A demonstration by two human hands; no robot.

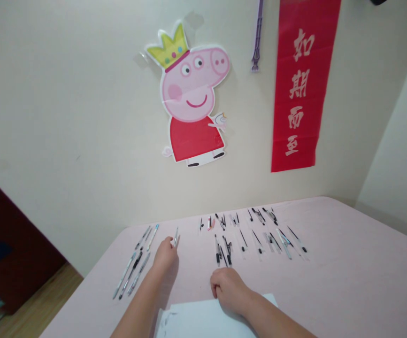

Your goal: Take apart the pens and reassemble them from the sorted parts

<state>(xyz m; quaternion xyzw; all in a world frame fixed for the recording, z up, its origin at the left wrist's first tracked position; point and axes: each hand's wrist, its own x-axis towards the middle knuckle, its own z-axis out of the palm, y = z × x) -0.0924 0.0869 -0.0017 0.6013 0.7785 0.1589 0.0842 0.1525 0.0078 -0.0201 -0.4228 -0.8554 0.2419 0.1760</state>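
Between the thumb and fingers of my left hand point(166, 253) is a slim pale pen point(176, 236), its tip pointing toward the wall. To the left of that hand lie several pens point(131, 272) in two rough rows. My right hand point(229, 288) rests in a loose fist at the far edge of a stack of white paper point(199, 321), with nothing seen sticking out of it. Just beyond its knuckles are pen parts with black caps point(223, 251). More taken-apart pens, with refills and clear barrels point(270, 241), lie in two rows further right.
A pink-covered table point(347, 272) meets a pale wall point(83, 117). On the wall hang a cartoon pig cutout point(196, 108), a purple strap point(257, 37) and a red banner point(303, 84). A dark red panel point(9, 234) stands at the left beside a wooden floor point(44, 295).
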